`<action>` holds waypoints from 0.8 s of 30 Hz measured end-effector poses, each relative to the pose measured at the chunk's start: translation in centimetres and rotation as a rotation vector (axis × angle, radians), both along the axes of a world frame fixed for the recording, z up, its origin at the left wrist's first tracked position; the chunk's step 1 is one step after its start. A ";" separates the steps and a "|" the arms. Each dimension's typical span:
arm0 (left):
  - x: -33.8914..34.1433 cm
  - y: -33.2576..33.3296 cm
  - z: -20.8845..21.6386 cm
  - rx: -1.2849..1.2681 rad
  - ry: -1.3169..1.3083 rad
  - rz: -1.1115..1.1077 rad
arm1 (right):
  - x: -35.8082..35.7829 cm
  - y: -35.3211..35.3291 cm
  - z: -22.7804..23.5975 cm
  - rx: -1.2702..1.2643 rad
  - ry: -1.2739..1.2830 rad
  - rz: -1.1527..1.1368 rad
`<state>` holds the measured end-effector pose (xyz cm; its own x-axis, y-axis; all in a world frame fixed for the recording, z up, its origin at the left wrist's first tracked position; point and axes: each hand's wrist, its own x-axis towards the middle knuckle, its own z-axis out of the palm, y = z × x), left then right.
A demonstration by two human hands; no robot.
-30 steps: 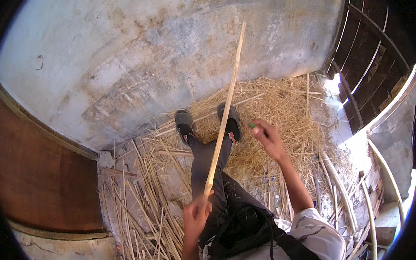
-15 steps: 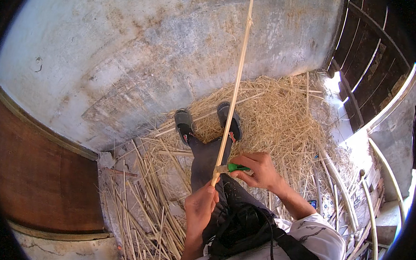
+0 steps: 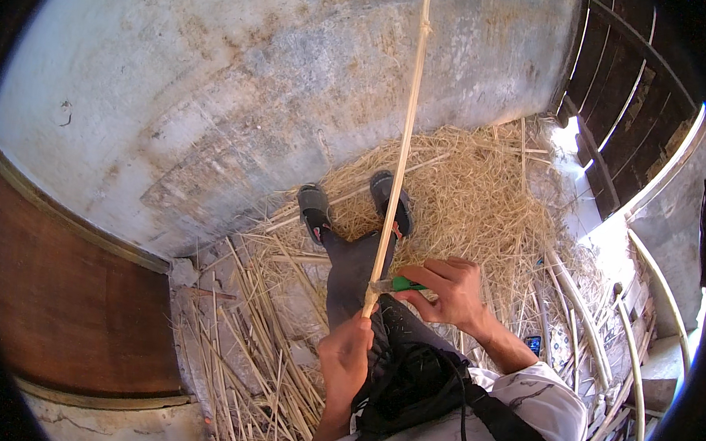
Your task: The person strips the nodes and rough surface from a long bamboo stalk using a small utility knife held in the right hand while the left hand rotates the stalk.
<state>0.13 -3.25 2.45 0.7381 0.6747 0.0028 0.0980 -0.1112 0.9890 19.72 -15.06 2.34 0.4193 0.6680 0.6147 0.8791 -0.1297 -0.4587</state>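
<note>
My left hand (image 3: pixel 345 354) is closed round the near end of a long, pale bamboo strip (image 3: pixel 404 152). The strip slants up and away, past my feet and out at the top of the picture. A joint in it shows just beyond my left fingers, and another lies far up near the top. My right hand (image 3: pixel 448 292) grips a green-handled knife (image 3: pixel 405 283). Its blade lies against the strip at the near joint, coming from the right side. My right fingers are curled round the handle, with the thumb below it.
Pale shavings (image 3: pixel 480 187) cover the floor around my shoes (image 3: pixel 314 207). Many cut strips (image 3: pixel 260 358) lie in a loose heap at the left. Ahead stands a stained wall (image 3: pixel 256 82); a brown wooden panel (image 3: pixel 74 287) is at the left. Bamboo poles (image 3: pixel 581 325) and a phone (image 3: pixel 532 345) lie at the right.
Both hands, with the knife and the near end of the strip, have shifted very slightly to the right. The blade still rests at the joint, and both grips look the same.
</note>
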 end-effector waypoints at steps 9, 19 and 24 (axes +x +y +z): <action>-0.4 -0.1 0.4 -0.045 0.010 0.026 | -0.1 0.3 0.3 -0.005 -0.042 -0.025; -5.3 -1.7 -2.4 -0.027 0.175 -0.130 | 11.3 0.4 -4.0 0.016 0.371 -0.596; -4.8 -1.5 -1.2 0.014 0.205 -0.076 | 12.0 -0.8 -6.2 0.209 0.497 -0.448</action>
